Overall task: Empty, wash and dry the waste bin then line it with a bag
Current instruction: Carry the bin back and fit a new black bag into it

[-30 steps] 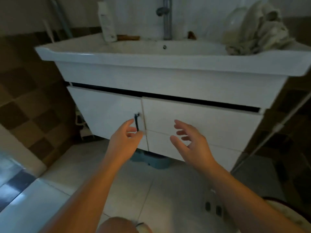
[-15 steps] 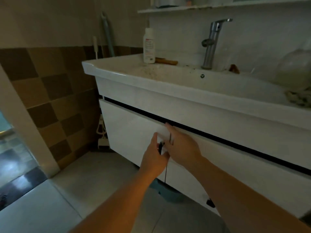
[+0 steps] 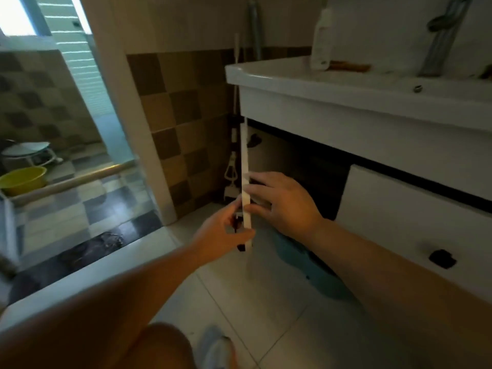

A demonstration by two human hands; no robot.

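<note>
The white cabinet door (image 3: 245, 166) under the basin stands swung open, edge-on to me. My left hand (image 3: 222, 237) grips its dark handle at the lower edge. My right hand (image 3: 279, 201) holds the door's edge with fingers curled round it. The cabinet inside (image 3: 303, 169) is dark and I cannot make out its contents. A blue plastic thing (image 3: 298, 258), possibly the bin or a basin, lies on the floor beneath the cabinet, partly hidden by my right arm.
The white basin (image 3: 332, 78) carries a white bottle (image 3: 322, 38) and a tap (image 3: 442, 35). The right cabinet door (image 3: 415, 214) is closed, with a dark handle (image 3: 440, 258). A mop (image 3: 231, 171) leans in the tiled corner. A yellow bowl (image 3: 22, 179) sits beyond the glass at left.
The left cabinet door has swung from closed to fully open. Both hands came together on it, and my view shifted left and lower.
</note>
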